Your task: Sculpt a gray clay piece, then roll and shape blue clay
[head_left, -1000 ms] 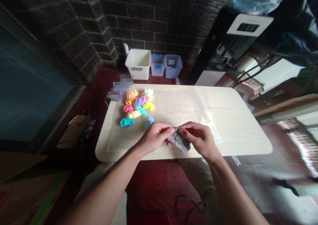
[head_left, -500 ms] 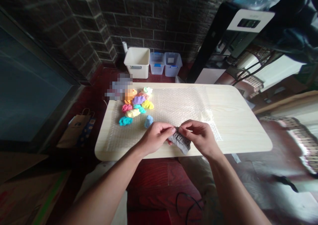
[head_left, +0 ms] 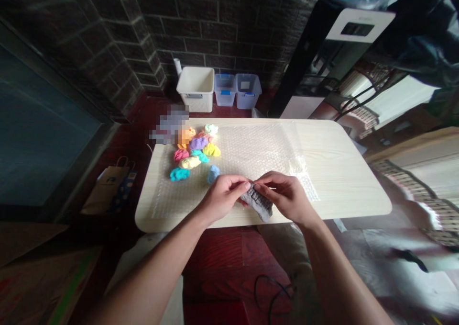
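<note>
A soft grey piece (head_left: 261,205) with a bumpy, knit-like surface hangs by its upper edge over the near side of the table. My left hand (head_left: 228,193) pinches that edge between thumb and fingers. Close beside it, my right hand (head_left: 283,193) pinches the same edge, the two sets of fingertips almost meeting. A small light-blue lump (head_left: 213,173) lies just beyond my left hand. Farther left is a group of crumpled, soft-looking lumps, among them a teal one (head_left: 180,173), a pale yellow one (head_left: 190,162), a purple one (head_left: 198,143) and a bright yellow one (head_left: 212,150).
Bubble wrap (head_left: 251,145) covers much of the pale table (head_left: 351,181). Behind the table stand a cream bin (head_left: 195,97) and two clear tubs (head_left: 248,93). A water dispenser (head_left: 322,52) is at the back right; a paper bag (head_left: 107,188) sits on the floor at left.
The whole view has shifted slightly. Both hands keep their pinch on the grey piece, the right fingertips a little closer to the left ones.
</note>
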Available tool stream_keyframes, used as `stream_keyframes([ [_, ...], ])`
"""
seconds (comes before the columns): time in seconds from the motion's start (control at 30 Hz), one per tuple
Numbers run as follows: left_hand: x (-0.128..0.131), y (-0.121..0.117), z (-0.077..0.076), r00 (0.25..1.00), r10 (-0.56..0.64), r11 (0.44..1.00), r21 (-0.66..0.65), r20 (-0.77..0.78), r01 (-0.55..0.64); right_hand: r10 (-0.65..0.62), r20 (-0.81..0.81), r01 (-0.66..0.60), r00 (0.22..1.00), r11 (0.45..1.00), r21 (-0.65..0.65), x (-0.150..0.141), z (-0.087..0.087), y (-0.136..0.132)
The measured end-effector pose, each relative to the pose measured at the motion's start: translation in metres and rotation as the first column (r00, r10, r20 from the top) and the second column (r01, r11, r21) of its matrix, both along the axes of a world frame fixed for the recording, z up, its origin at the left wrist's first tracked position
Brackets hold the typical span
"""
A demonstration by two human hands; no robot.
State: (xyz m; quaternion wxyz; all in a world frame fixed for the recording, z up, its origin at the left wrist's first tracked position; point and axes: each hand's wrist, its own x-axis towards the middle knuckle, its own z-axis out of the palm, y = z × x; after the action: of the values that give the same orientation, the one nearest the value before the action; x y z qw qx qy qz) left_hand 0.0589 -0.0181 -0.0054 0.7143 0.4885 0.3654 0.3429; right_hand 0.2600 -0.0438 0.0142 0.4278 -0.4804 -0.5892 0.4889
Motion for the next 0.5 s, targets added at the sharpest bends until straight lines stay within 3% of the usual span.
stream_keyframes([
  [0.13,-0.0005,0.0009,0.0011,1.000,0.013,1.000,-0.004,0.020,-0.013,0.011,-0.034,-0.012,0.999,1.000,-0.027,-0.0008,0.0012,-0.0008],
  [0.33,-0.0020,0.0025,0.0054,0.998,0.045,0.999,0.025,0.033,-0.046,-0.119,-0.208,0.077,0.971,0.977,-0.200,-0.0045,-0.0027,-0.0012],
  [0.5,-0.0029,0.0021,0.0046,0.999,0.050,0.998,0.036,0.004,-0.050,-0.073,-0.172,0.048,0.982,0.988,-0.147,-0.0053,-0.0028,-0.0007],
])
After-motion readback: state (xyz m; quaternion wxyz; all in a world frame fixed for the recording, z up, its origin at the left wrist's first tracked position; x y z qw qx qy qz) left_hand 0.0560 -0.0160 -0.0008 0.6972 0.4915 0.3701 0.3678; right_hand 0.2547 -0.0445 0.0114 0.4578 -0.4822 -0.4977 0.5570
